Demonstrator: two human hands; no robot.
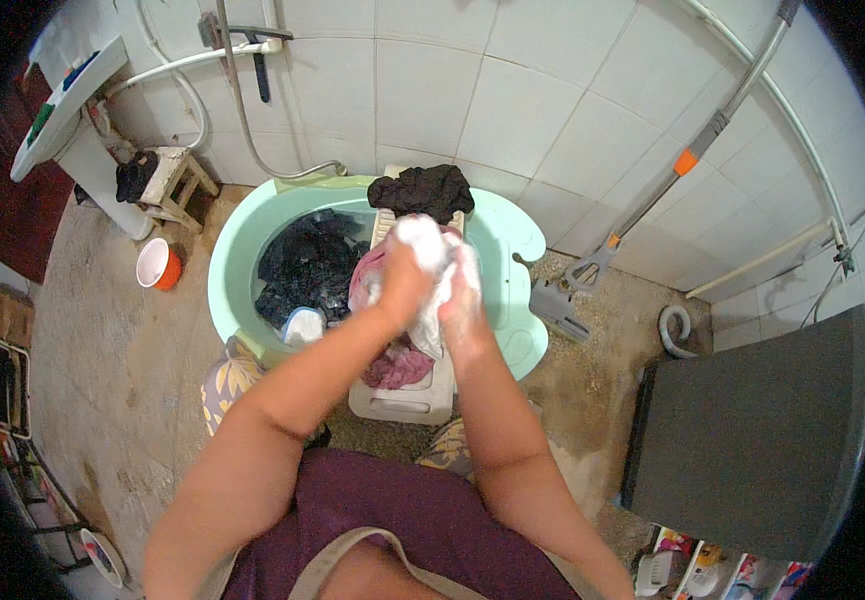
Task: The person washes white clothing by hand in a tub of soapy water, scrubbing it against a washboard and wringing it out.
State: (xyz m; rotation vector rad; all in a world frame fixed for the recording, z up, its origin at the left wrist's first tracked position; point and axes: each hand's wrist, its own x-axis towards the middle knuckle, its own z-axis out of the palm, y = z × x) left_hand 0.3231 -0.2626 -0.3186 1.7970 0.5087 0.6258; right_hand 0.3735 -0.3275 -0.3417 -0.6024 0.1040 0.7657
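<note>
Both hands grip a white cloth (426, 330) that looks soapy, and motion blurs its upper part. My left hand (406, 279) is closed on its left side, while my right hand (462, 289) holds the right side. Beneath them a pale plastic washboard (400, 409) lies across a mint-green tub (231, 247). Pink cloth (399, 366) is bunched on the board under the white one. A dark wet garment (421, 191) is heaped at the board's far end. Dark clothes (305, 262) soak in the water on the left, beside a white, blue-edged item (303, 326).
An orange-and-white bowl (159, 264) and a small wooden stool (174, 187) stand left of the tub. A mop (650, 202) leans on the tiled wall at right. A dark-topped appliance or cabinet (755, 427) occupies the right side. A shower hose (241, 135) hangs behind the tub.
</note>
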